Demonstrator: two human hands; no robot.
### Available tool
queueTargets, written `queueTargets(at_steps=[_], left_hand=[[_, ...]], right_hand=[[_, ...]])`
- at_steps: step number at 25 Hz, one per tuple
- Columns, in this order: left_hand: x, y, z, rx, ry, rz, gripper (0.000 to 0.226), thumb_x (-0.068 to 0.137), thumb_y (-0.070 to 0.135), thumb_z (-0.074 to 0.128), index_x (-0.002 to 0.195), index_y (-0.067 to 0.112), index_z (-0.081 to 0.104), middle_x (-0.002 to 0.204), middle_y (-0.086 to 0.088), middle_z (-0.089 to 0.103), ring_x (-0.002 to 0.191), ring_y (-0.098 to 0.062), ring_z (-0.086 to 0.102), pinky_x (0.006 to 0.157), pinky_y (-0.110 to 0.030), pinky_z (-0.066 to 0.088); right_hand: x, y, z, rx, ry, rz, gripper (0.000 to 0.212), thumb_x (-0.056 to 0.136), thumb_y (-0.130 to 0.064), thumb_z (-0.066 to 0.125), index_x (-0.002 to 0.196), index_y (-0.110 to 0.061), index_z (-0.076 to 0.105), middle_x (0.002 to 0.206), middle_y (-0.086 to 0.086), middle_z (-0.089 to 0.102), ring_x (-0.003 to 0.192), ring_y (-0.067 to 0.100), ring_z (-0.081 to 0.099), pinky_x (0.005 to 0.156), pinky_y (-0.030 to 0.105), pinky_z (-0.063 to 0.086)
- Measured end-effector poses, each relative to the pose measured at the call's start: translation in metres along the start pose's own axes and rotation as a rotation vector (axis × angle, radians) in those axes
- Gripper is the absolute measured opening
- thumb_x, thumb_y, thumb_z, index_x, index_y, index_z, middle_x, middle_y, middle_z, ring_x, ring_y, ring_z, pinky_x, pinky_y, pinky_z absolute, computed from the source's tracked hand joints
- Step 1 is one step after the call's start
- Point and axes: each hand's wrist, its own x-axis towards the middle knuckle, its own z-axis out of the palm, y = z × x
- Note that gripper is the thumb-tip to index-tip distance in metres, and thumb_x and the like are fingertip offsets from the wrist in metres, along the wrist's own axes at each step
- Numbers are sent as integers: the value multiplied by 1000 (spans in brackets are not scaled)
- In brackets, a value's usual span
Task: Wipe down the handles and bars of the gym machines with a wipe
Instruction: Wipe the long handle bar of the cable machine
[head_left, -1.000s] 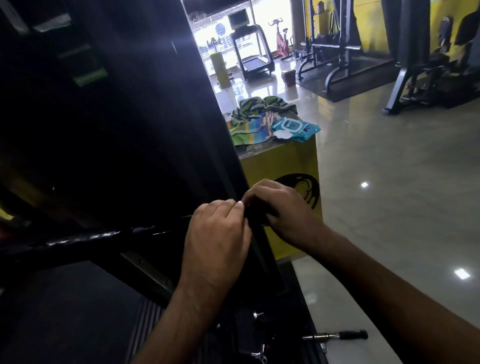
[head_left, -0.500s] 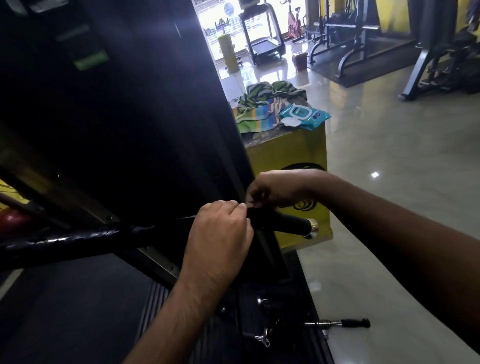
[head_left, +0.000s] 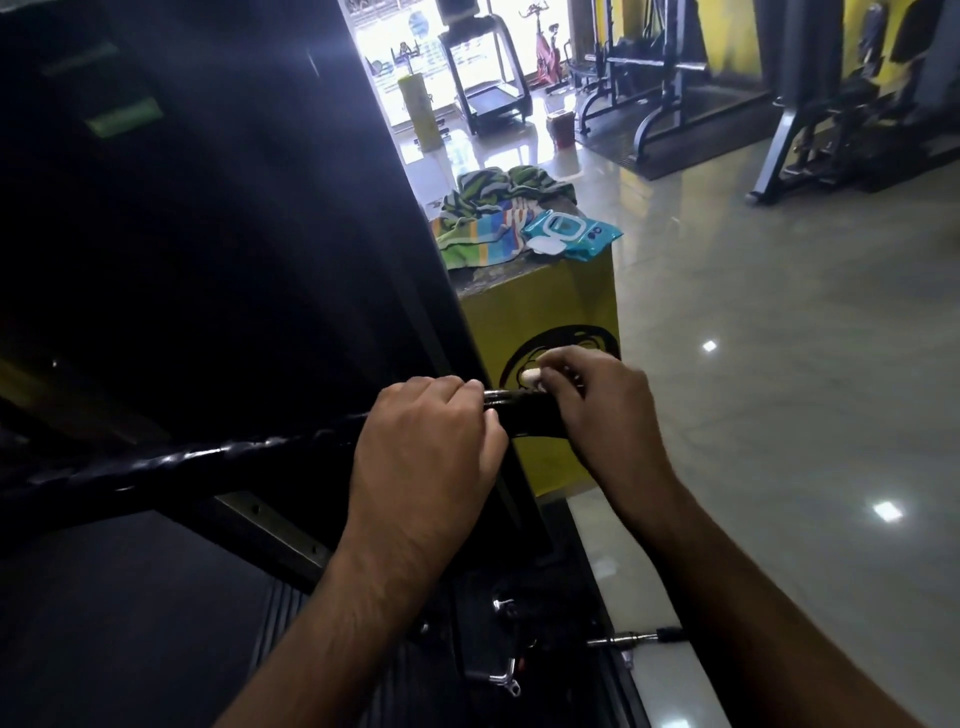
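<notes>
The bar (head_left: 208, 457) runs lengthwise from lower left up to its free end at right. The left hand (head_left: 426, 441) keeps its grip clenched round the bar. The right hand (head_left: 597, 405), nearer the free end, grasps the wipe (head_left: 531, 378) against the bar's top. A wiping stroke would likely follow this axis.

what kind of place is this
A gym, it seems: a treadmill and an exercise bike stand by the bright windows, a squat rack sits by the yellow wall, and the left hand and right hand grip a black machine bar.
</notes>
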Motion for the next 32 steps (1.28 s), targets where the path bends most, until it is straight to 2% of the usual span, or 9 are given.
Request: queueTargets(at_steps=[5, 7, 10, 14, 18, 22, 24, 29, 32], left_hand=[[1, 10, -2, -24, 16, -26, 22, 87, 27, 59, 91, 12, 74, 88, -3, 73, 84, -21, 67, 82, -39, 50], [2, 12, 0, -37, 21, -35, 22, 88, 27, 58, 90, 11, 73, 88, -4, 73, 83, -22, 67, 83, -41, 51], [-1, 8, 7, -32, 24, -13, 20, 89, 25, 62, 96, 10, 73, 93, -5, 73, 88, -23, 67, 88, -41, 49], [-5, 2, 14, 11, 39, 41, 27, 90, 25, 62, 109, 8, 71, 106, -8, 73, 100, -24, 67, 95, -41, 45], [-4, -2, 16, 41, 76, 64, 32, 91, 27, 53, 108, 7, 71, 106, -8, 73, 101, -24, 67, 94, -41, 45], [-1, -1, 14, 37, 101, 69, 32, 89, 26, 54, 107, 6, 72, 105, -9, 73, 99, -25, 67, 93, -42, 46], [0, -3, 14, 16, 110, 71, 29, 91, 23, 56, 108, 6, 71, 106, -9, 73, 100, -25, 67, 94, -42, 46], [-3, 0, 11, 1, 109, 56, 29, 90, 24, 58, 109, 7, 72, 106, -9, 72, 101, -24, 67, 94, -42, 46], [-3, 0, 12, -21, 97, 47, 28, 86, 22, 67, 110, 7, 72, 108, -9, 72, 102, -25, 66, 95, -43, 46]], right_hand=[[-50, 1, 9, 76, 269, -254, 17, 92, -11, 66, 108, -13, 67, 110, -5, 65, 102, 7, 57, 87, 17, 46], [-70, 1, 21, 418, 370, 114, 13, 94, -10, 63, 105, -17, 65, 109, -10, 65, 102, 2, 62, 86, 17, 52], [-65, -8, 35, 1293, 479, 900, 14, 95, 2, 55, 102, -7, 63, 101, 8, 68, 87, 14, 67, 80, 22, 55], [-54, -17, 52, 1810, 369, 1130, 17, 96, 10, 44, 102, 4, 59, 102, 19, 65, 89, 23, 67, 80, 29, 60], [-42, -17, 62, 1868, 185, 1188, 32, 100, -4, 41, 126, 5, 58, 111, 21, 68, 101, 26, 69, 89, 35, 57], [-44, -36, 55, 1789, -151, 1212, 30, 99, -20, 48, 116, -7, 69, 98, 13, 74, 84, 25, 71, 71, 35, 59], [-39, -29, 56, 1776, -59, 1214, 28, 99, -14, 46, 117, -5, 65, 91, 13, 72, 80, 22, 70, 65, 30, 58], [-60, -35, 42, 1850, 91, 1089, 19, 97, -10, 55, 110, -2, 67, 110, 18, 72, 91, 23, 71, 84, 32, 58], [-57, -24, 29, 1573, 463, 816, 13, 92, -6, 64, 104, -3, 67, 104, 13, 74, 88, 17, 73, 74, 24, 58]])
